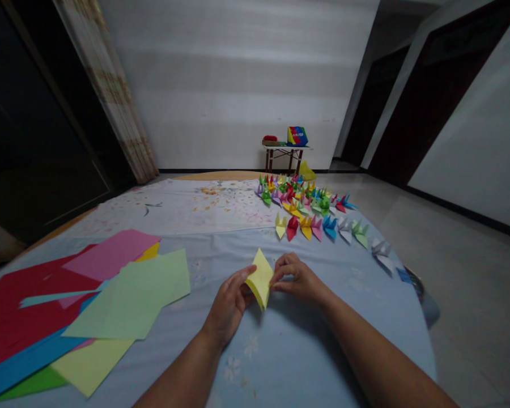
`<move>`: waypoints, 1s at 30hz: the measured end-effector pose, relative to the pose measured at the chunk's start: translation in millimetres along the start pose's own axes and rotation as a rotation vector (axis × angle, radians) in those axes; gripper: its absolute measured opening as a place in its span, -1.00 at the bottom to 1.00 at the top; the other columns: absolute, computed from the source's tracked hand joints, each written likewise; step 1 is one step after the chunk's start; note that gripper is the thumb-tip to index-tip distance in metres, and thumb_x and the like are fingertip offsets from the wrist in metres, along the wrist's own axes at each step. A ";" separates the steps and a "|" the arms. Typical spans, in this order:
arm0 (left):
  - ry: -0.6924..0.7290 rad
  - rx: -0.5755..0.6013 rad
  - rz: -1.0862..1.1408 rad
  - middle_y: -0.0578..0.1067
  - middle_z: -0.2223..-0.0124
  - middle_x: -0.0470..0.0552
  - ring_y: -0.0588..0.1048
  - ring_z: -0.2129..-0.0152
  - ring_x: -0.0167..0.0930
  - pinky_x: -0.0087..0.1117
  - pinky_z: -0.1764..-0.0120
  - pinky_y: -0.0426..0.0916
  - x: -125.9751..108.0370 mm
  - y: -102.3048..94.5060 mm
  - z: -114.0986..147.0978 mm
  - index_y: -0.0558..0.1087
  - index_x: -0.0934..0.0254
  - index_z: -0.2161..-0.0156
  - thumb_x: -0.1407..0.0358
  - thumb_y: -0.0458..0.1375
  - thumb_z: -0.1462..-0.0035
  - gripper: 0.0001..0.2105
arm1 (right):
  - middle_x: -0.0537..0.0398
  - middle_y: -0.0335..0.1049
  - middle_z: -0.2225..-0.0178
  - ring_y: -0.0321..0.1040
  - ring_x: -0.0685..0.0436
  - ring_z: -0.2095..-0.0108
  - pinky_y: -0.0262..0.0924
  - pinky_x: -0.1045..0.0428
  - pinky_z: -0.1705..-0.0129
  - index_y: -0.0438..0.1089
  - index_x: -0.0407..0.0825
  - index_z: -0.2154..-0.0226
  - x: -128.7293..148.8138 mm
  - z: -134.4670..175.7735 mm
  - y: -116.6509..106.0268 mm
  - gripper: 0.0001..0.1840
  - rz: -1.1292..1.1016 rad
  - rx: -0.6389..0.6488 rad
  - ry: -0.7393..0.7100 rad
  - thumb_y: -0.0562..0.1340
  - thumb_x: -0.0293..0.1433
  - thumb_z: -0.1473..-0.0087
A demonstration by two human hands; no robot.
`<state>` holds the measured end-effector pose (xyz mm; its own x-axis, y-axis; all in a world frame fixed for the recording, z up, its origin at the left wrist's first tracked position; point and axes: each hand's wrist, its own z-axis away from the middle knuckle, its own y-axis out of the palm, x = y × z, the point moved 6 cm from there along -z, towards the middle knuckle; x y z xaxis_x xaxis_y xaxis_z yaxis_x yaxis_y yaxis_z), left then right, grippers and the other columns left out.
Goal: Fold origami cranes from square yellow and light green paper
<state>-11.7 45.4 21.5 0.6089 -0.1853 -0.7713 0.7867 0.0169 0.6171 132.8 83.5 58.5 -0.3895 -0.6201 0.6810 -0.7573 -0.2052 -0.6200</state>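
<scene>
A folded piece of yellow origami paper, diamond-shaped with layered lower edges, is held just above the table between both hands. My left hand grips its left side, thumb on the front face and fingers behind, partly hidden. At its right corner, the thumb and fingertips of my right hand pinch the edge. Beyond the hands, a row of folded paper cranes in several colours stands on the cloth, with a dense cluster of more cranes behind it.
Loose coloured sheets, among them a pale green sheet and a pink sheet, overlap at the left. A pale blue flowered cloth covers the round table. A small side table with a colourful box stands by the wall.
</scene>
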 end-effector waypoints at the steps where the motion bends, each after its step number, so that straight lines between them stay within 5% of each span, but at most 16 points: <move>1: -0.006 0.012 -0.005 0.51 0.17 0.14 0.45 0.21 -0.26 -0.31 0.20 0.31 0.2 0.4 0.2 0.45 0.35 0.18 0.24 0.20 0.07 -0.68 | 0.09 0.29 0.40 0.20 -0.09 0.27 0.12 -0.05 0.17 0.49 0.05 0.50 -1.3 0.1 0.1 -0.88 -0.012 0.001 0.006 0.33 -0.26 0.16; 17: -0.004 -0.038 -0.125 0.52 0.29 0.04 0.49 0.40 -0.38 -0.38 0.28 0.30 6.1 -1.2 -3.1 0.35 0.32 0.14 0.38 0.26 0.24 -0.56 | 0.09 0.32 0.38 0.25 -0.05 0.29 0.16 -0.02 0.18 0.46 0.00 0.54 -2.4 1.2 1.8 -0.81 -0.105 0.012 0.045 0.29 -0.22 0.11; 30: 0.094 -0.023 -0.312 0.51 0.29 -0.01 0.45 0.42 -0.43 -0.45 0.32 0.28 5.6 -4.5 -2.8 0.34 0.31 0.11 0.39 0.17 0.14 -0.62 | 0.09 0.38 0.39 0.29 -0.07 0.29 0.14 -0.05 0.15 0.46 -0.01 0.54 -1.0 1.8 1.2 -0.93 -0.080 0.048 0.037 0.26 -0.39 0.09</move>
<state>-11.5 47.0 14.0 0.3441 -0.0938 -0.9342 0.9382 -0.0042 0.3460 133.2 82.6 56.4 -0.3484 -0.5716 0.7429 -0.7612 -0.2899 -0.5801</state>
